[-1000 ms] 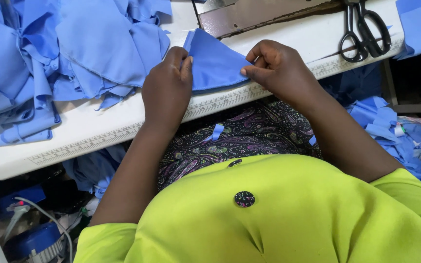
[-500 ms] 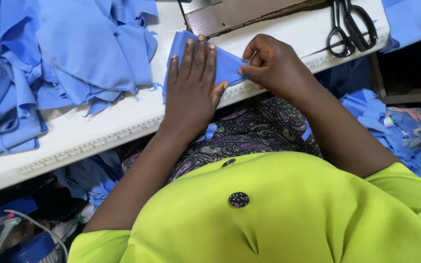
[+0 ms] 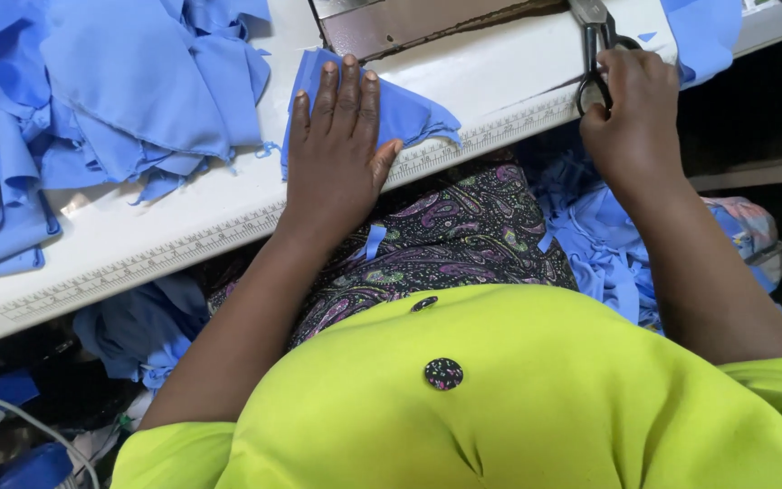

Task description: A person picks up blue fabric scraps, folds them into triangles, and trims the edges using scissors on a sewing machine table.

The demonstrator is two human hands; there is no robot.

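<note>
My left hand (image 3: 337, 145) lies flat, fingers together, on a small folded piece of blue cloth (image 3: 409, 113) at the front edge of the white sewing table (image 3: 183, 231). My right hand (image 3: 631, 113) is over at the right, fingers curled around the handles of black scissors (image 3: 595, 41) that lie on the table. The scissor blades point away from me, towards the table's far edge.
A big heap of blue cloth pieces (image 3: 110, 109) covers the table's left side. A metal sewing machine base (image 3: 427, 23) sits at the top centre. More blue cloth (image 3: 699, 27) lies top right, and blue scraps (image 3: 599, 244) hang below the table by my lap.
My left hand has flattened the blue piece onto the table. My right hand let go of the cloth and moved right to the scissors.
</note>
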